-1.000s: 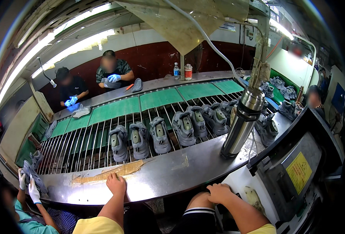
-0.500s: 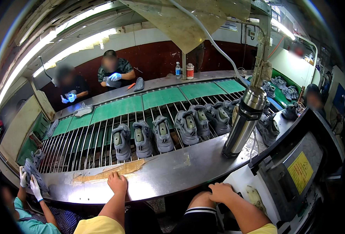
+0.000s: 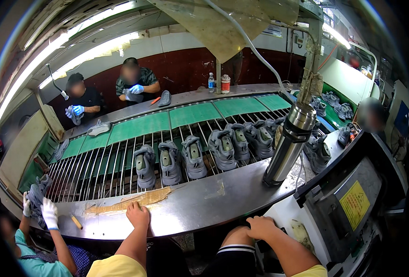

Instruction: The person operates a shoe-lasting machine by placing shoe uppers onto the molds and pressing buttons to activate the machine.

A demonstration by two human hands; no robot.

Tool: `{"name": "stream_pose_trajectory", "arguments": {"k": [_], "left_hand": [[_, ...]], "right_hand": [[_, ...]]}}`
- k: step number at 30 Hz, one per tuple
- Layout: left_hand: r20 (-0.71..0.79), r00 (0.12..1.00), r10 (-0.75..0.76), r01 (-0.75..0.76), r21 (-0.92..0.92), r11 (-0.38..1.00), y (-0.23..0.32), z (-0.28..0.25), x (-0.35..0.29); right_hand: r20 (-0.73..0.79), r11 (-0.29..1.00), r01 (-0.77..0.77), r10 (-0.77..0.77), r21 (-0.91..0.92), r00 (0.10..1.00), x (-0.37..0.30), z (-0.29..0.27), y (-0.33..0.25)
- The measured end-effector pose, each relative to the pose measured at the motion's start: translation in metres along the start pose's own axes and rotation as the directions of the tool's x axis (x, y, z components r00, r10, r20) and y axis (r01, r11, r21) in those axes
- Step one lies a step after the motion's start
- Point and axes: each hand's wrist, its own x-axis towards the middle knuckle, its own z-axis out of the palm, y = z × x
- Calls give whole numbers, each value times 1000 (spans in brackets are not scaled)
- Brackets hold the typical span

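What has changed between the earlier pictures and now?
At lower left, a tan stick now lies on the metal counter; a co-worker's white-gloved hand has shifted up and right. Across the conveyor, the leftmost worker has taken hold of a grey shoe. The wearer's left hand stays on the counter, the right hand by the knee.

Shoe row (image 3: 194, 159) on rod conveyor (image 3: 119, 174), left of flask (image 3: 287, 145); bottle (image 3: 211, 82) on ledge (image 3: 188, 99) behind.

Shoe factory, prod. line: grey shoes (image 3: 194, 159) along conveyor (image 3: 193, 112), metal worktop (image 3: 190, 207), gloved workers (image 3: 145, 79) opp.
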Motion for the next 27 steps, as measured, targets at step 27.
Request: {"name": "stream_pose_trajectory", "arguments": {"k": [27], "left_hand": [[54, 998, -22, 23, -10, 1000, 10, 0, 3]], "right_hand": [[-177, 968, 201, -173, 150, 969, 17, 10, 20]]}}
